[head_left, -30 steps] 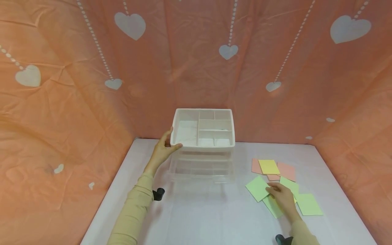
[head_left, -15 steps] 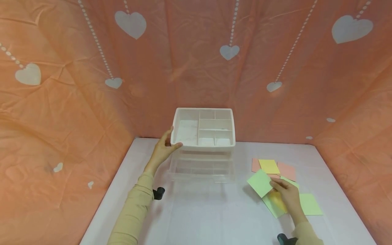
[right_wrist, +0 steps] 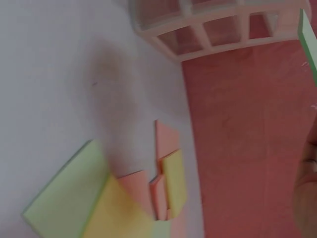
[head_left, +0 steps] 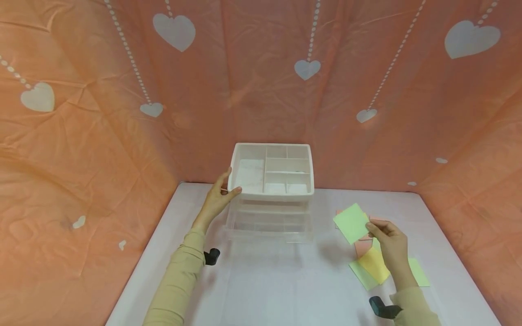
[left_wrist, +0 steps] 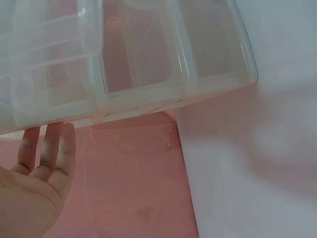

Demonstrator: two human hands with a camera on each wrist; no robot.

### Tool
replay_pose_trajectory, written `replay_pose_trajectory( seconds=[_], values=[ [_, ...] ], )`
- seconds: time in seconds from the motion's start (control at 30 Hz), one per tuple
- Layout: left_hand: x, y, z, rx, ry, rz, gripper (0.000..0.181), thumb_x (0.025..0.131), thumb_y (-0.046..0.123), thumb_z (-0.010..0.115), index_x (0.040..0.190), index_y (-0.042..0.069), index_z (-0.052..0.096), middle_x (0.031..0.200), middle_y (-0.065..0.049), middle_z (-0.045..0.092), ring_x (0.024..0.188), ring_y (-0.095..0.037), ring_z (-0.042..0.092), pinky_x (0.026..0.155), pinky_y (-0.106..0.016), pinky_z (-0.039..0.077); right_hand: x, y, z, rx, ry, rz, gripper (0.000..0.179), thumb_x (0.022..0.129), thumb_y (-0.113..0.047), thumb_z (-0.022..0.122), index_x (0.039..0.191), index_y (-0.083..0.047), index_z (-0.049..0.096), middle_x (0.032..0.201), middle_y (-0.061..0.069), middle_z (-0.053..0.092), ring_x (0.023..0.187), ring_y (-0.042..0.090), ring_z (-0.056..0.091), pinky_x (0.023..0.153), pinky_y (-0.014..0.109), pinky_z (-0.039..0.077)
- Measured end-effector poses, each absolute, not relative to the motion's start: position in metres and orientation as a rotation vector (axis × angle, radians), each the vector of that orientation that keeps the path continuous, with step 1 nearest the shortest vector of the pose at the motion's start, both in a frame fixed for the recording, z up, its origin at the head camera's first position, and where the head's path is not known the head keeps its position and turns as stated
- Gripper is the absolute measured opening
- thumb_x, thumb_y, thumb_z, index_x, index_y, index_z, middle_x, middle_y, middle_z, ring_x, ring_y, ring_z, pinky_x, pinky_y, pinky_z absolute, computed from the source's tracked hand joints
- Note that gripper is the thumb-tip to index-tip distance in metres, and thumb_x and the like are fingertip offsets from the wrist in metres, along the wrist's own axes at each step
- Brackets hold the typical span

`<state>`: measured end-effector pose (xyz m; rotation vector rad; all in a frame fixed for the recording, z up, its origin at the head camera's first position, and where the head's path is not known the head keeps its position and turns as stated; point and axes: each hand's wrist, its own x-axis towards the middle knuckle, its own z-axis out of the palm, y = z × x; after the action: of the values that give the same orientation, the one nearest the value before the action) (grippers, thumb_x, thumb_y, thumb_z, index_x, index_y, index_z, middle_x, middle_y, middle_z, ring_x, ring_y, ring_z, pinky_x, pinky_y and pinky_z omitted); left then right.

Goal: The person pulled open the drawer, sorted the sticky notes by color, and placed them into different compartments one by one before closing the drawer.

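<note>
A white and clear plastic drawer organizer [head_left: 250, 195] with a compartmented top tray stands at the back of the table. My left hand [head_left: 213, 206] grips its front left corner, thumb on the rim and fingers along the side; the left wrist view shows the fingers [left_wrist: 66, 146] against the side wall. My right hand [head_left: 390, 244] pinches a light green sticky note pad [head_left: 350, 222] by its right corner, raised above the table. In the right wrist view only an edge of this green pad [right_wrist: 309, 42] and part of the hand [right_wrist: 306, 191] show.
Under and around the right hand lie a yellow pad [head_left: 375, 266], green pads [head_left: 363, 275], [head_left: 418, 272] and pink pads [head_left: 362, 248]. In the right wrist view another yellow pad [right_wrist: 174, 181] rests on pink ones. An orange-pink cloth [head_left: 269, 104] with hearts hangs behind the white table [head_left: 265, 285].
My right hand has lifted the green sticky note pad off the table and moved it up and away from me, uncovering the yellow pad. My left hand stays at the organizer's corner.
</note>
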<state>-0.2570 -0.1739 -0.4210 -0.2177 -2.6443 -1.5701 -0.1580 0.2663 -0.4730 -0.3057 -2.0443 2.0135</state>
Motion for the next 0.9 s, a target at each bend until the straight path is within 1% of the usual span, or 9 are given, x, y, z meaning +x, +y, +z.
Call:
replay_pose_trajectory(
  seconds=[0.13,0.2,0.27,0.47,0.57,0.67,0.73,0.83,0.9],
  values=[
    [-0.257,-0.175,-0.419,-0.241,-2.651,-1.575,0.075,0.086,0.034,0.066,0.148,0.033,0.022,0.121,-0.015,0.051,0.089,-0.02,0.05,0.077,-0.027,0.042,-0.16,0.26,-0.458,-0.27,-2.01,2.043,0.006,0.085,-0.012,0.067,0.09,-0.015,0.07,0.076,-0.014,0.066,0.066,0.002,0.06,0.066,0.014,0.05],
    [-0.258,-0.176,-0.418,-0.245,-2.66,-1.574,0.076,0.086,0.034,0.066,0.148,0.035,0.022,0.122,-0.014,0.05,0.089,-0.019,0.051,0.077,-0.027,0.043,-0.161,0.255,-0.45,-0.247,-1.984,2.065,0.006,0.085,-0.011,0.067,0.089,-0.014,0.07,0.075,-0.012,0.066,0.066,0.003,0.059,0.067,0.014,0.05],
    [-0.259,-0.177,-0.417,-0.252,-2.675,-1.57,0.077,0.086,0.036,0.066,0.147,0.038,0.021,0.12,-0.015,0.049,0.088,-0.019,0.051,0.077,-0.028,0.043,-0.163,0.25,-0.442,-0.209,-1.942,2.096,0.006,0.085,-0.009,0.067,0.088,-0.013,0.07,0.075,-0.011,0.066,0.066,0.004,0.059,0.067,0.015,0.05],
    [-0.26,-0.179,-0.416,-0.231,-2.707,-1.575,0.077,0.084,0.041,0.067,0.144,0.048,0.019,0.109,-0.012,0.048,0.086,-0.02,0.053,0.076,-0.031,0.045,-0.173,0.23,-0.422,0.012,-1.755,2.168,0.015,0.083,0.005,0.064,0.082,-0.007,0.072,0.074,-0.006,0.07,0.063,0.008,0.06,0.064,0.017,0.05],
    [-0.259,-0.179,-0.415,-0.215,-2.707,-1.599,0.077,0.084,0.041,0.067,0.145,0.047,0.019,0.107,-0.013,0.05,0.085,-0.019,0.055,0.075,-0.036,0.048,-0.177,0.218,-0.415,0.106,-1.723,2.175,0.014,0.082,0.009,0.063,0.083,-0.001,0.073,0.074,-0.004,0.07,0.062,0.01,0.061,0.063,0.019,0.051],
    [-0.258,-0.178,-0.414,-0.188,-2.69,-1.65,0.077,0.082,0.041,0.069,0.144,0.045,0.023,0.105,-0.014,0.053,0.082,-0.018,0.056,0.076,-0.043,0.051,-0.182,0.208,-0.41,0.091,-1.811,2.103,0.007,0.08,0.005,0.068,0.085,0.002,0.072,0.076,-0.006,0.069,0.063,0.01,0.061,0.063,0.019,0.051],
    [-0.257,-0.178,-0.413,-0.178,-2.686,-1.66,0.078,0.08,0.044,0.07,0.143,0.046,0.024,0.104,-0.014,0.053,0.081,-0.018,0.055,0.078,-0.044,0.051,-0.184,0.201,-0.406,0.046,-1.916,2.022,0.01,0.079,-0.002,0.071,0.088,0.003,0.072,0.077,-0.008,0.068,0.064,0.008,0.062,0.065,0.019,0.052],
    [-0.258,-0.178,-0.413,-0.181,-2.688,-1.647,0.08,0.078,0.046,0.071,0.143,0.047,0.025,0.105,-0.013,0.052,0.082,-0.017,0.057,0.078,-0.043,0.052,-0.188,0.192,-0.402,0.027,-2.045,1.915,0.019,0.078,-0.009,0.074,0.092,0.003,0.072,0.08,-0.011,0.067,0.068,0.006,0.062,0.067,0.019,0.052],
    [-0.259,-0.18,-0.413,-0.185,-2.694,-1.618,0.081,0.077,0.047,0.072,0.143,0.047,0.025,0.105,-0.013,0.052,0.082,-0.017,0.059,0.075,-0.039,0.052,-0.191,0.185,-0.399,0.058,-2.102,1.876,0.024,0.079,-0.013,0.074,0.096,0.004,0.071,0.081,-0.012,0.066,0.069,0.006,0.063,0.069,0.019,0.053]
  ],
)
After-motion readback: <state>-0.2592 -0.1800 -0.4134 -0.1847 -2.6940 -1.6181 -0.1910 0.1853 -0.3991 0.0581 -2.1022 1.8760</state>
